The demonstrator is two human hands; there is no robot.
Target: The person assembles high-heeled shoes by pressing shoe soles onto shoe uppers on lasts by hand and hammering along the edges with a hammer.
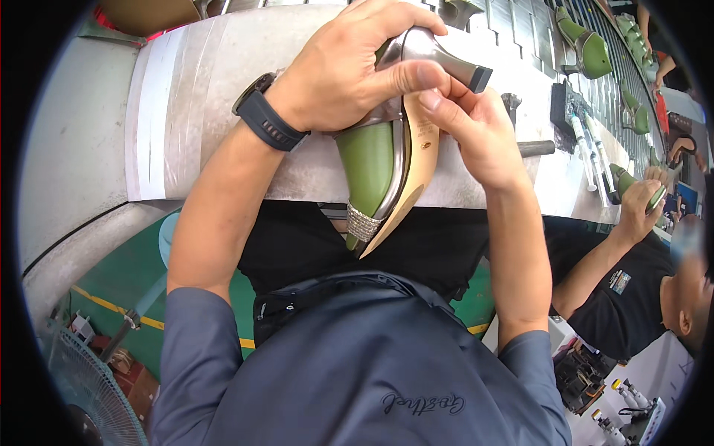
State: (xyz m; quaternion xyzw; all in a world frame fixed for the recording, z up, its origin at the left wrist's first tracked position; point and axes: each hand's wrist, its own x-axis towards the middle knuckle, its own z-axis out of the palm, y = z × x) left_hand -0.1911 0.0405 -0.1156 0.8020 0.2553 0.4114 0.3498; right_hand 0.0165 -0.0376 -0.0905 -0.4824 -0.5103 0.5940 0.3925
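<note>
A green high-heeled shoe (pixel 368 165) is tilted over the bench's near edge, its toe toward me and its tan sole (pixel 421 141) facing right. Its silvery heel (pixel 450 62) points right and ends in a dark tip. A glittering stone band (pixel 363 222) crosses the shoe near the toe. My left hand (pixel 346 70) is wrapped over the heel end, thumb against the base of the heel. From the right, my right hand (pixel 480 130) pinches the shoe where heel and sole meet, thumb on the sole. Some of its fingers are hidden behind the heel.
Right of my hands lie a hammer (pixel 534 148) and several syringes (pixel 589 160) by a dark block. Other green shoes (pixel 593 53) stand on a slatted conveyor (pixel 520 33) at the back. A co-worker (pixel 632 297) holds a shoe at the right. A fan (pixel 89 386) stands lower left.
</note>
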